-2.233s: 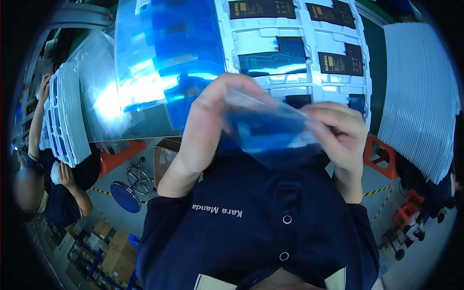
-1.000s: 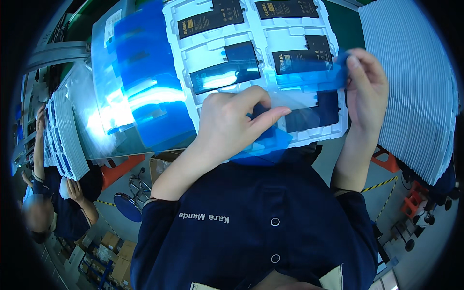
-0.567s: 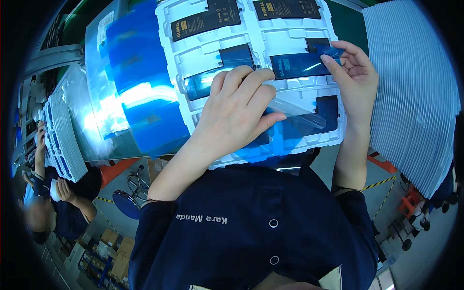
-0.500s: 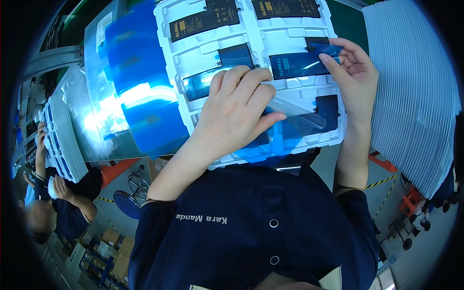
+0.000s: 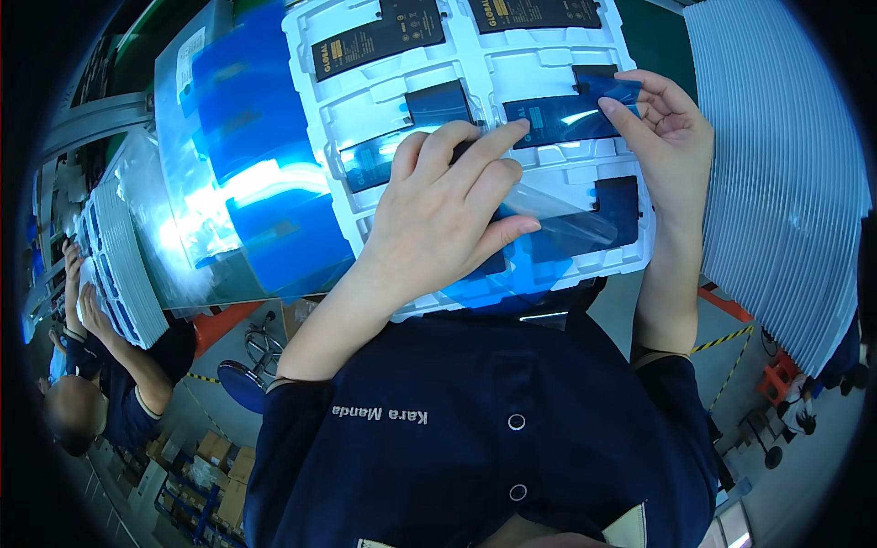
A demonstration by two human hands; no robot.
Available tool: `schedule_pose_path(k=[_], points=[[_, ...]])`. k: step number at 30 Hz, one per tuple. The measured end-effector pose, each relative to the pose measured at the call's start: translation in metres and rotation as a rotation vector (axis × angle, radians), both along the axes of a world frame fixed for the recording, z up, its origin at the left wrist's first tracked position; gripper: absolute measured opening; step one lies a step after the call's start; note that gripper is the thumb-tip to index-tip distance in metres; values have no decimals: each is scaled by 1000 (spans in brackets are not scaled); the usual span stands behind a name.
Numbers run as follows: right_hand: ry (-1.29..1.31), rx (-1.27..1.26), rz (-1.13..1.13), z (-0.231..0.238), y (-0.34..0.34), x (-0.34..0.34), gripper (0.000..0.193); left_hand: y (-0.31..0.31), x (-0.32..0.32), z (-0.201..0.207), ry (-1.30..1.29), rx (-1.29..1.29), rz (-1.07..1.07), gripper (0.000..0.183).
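Observation:
A white moulded tray (image 5: 324,178) holds several black flat batteries, among them one at the upper left (image 5: 379,46). My right hand (image 5: 671,123) pinches a transparent blue film (image 5: 585,119) between thumb and forefinger, at the right end of the middle-right battery (image 5: 596,77). The film lies over that battery. My left hand (image 5: 438,205) spans the tray's middle. One finger stretches to the left end of the film, while another is bent and the thumb points right. A loose clear film (image 5: 566,217) comes out from under the bent finger; the grip on it is partly hidden.
Blue sheets (image 5: 274,196) and clear plastic bags (image 5: 160,205) lie left of the tray. A tall stack of white trays (image 5: 781,173) stands at the right. At far left a co-worker (image 5: 114,365) handles another tray stack (image 5: 128,283). A round stool (image 5: 245,384) stands below.
A finger of my left hand has stretched out onto the film's left end. The film now covers more of the middle-right battery. The tray has shifted slightly left.

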State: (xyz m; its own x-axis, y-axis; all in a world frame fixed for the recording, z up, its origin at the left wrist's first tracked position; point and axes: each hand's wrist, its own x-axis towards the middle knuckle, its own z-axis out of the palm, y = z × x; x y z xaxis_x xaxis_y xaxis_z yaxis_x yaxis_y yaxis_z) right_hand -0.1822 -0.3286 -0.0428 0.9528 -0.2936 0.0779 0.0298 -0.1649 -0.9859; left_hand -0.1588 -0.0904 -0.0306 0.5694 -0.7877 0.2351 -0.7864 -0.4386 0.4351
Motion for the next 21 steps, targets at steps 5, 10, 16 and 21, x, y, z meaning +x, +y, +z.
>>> schedule_pose_path(k=[5, 10, 16, 21], points=[[-20, -91, -19, -4, 2, -2, 28, -1, 0, 3, 16, 23, 1, 35], [26, -716, -68, 8, 10, -6, 42, 0, 5, 5, 73, -84, -15, 24], [-139, -163, 216, 32, 15, -31, 75, 25, -10, 20, 995, -697, 170, 17], [75, 17, 499, 38, 59, -60, 46, 51, -16, 30, 1226, -814, 127, 34]])
